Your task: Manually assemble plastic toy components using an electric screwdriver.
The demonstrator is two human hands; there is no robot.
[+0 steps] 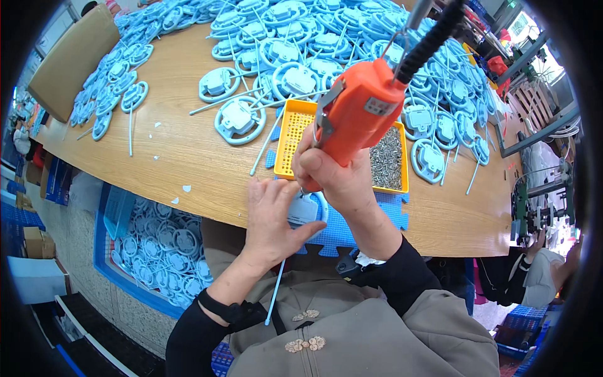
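Note:
My right hand (344,179) is wrapped round an orange electric screwdriver (367,107), which hangs from a black coiled cord. Its tip points down at a light-blue ring-shaped plastic part (305,211) lying at the table's front edge. My left hand (271,217) steadies that part, fingers along its far left side and thumb across its near side. A thin light-blue stem (274,294) runs from the part down toward my lap. Just beyond my hands stands a yellow basket (293,112) with many small metal screws (387,160) in its right side. The exact tip contact is hidden.
Light-blue ring parts with stems (298,81) are heaped across the far table. A blue foam mat (391,210) lies under the work. Below left, a blue crate (112,257) holds more parts. A cardboard box (72,60) stands far left; another person's arm (534,248) shows right.

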